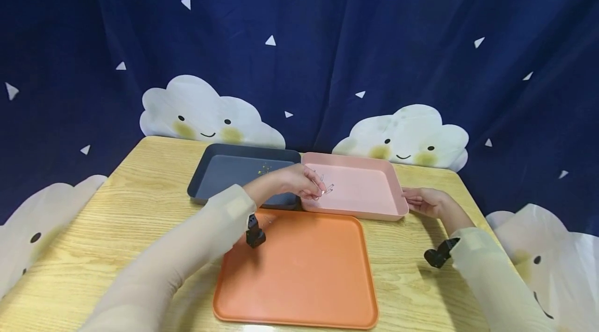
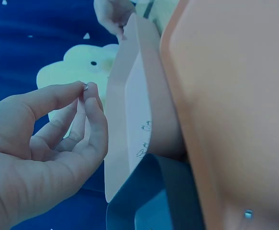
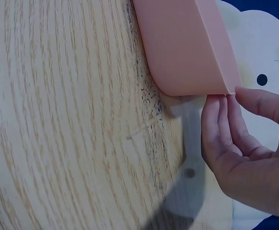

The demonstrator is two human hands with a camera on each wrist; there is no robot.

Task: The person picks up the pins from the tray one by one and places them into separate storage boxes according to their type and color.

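Observation:
My left hand (image 1: 298, 181) is over the left end of the pink tray (image 1: 398, 215). Between thumb and index finger it pinches a small silver metal piece (image 2: 85, 87), mostly hidden by the fingertips; I cannot tell its exact kind. Below, thin silver wire pieces (image 1: 329, 189), looped like pins or clips, lie in the pink tray close to its left wall. At the tray's opposite end, my right hand (image 3: 247, 139) pinches the rim, thumb at the top edge and fingers against the outer wall.
A dark blue tray (image 1: 198, 183) adjoins the pink one on the left and holds several tiny gold-coloured pieces (image 1: 264, 169). Nearer me, a flat orange tray (image 1: 299, 275) lies on the wooden table (image 1: 154, 191). Behind hangs a navy curtain (image 1: 299, 61) with clouds.

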